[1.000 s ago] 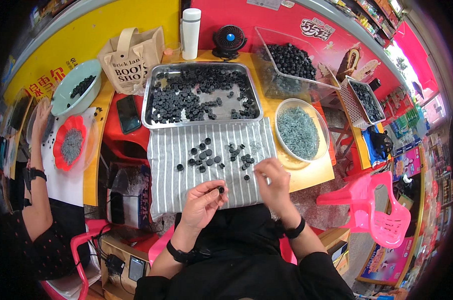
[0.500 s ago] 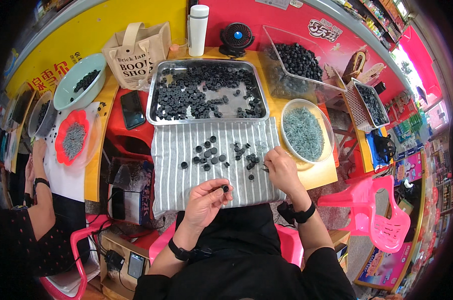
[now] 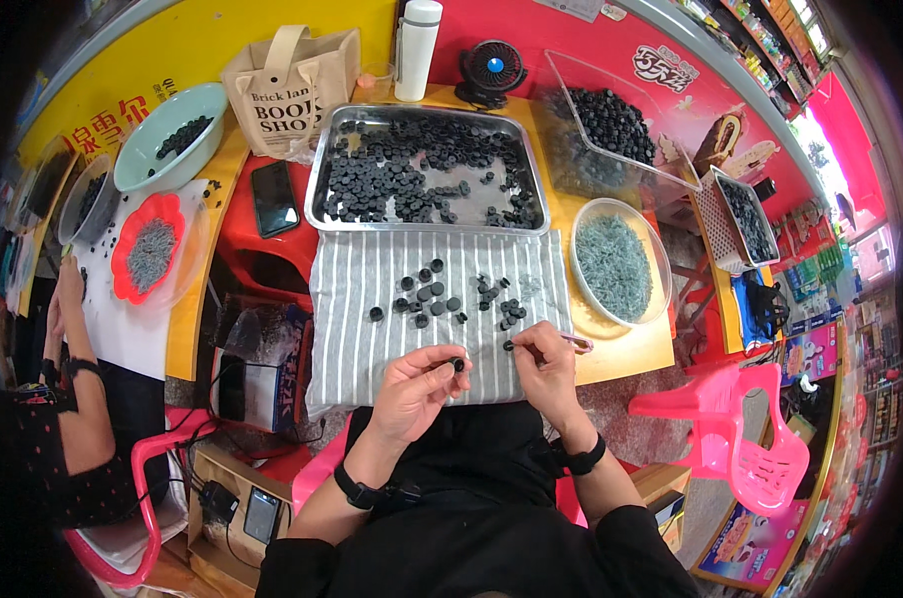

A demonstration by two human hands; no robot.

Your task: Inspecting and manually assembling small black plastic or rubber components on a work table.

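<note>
Striped grey cloth [image 3: 347, 349] spreads ahead of the person; over its near edge the left hand [image 3: 412, 391] pinches a small black cap [image 3: 458, 365], while the right hand [image 3: 548, 371] grips a slim, mostly hidden tool [image 3: 579, 344]. Beyond both lie loose black caps [image 3: 425, 294], then, ahead of the right hand, a round tub [image 3: 660, 279], and farthest a metal tray [image 3: 427, 229].

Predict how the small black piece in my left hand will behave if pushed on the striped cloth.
The small black piece would probably roll if set on its edge, since it looks round. It is likely light, being small enough for your left hand to pinch. The striped cloth may slow it, looking soft.
</note>
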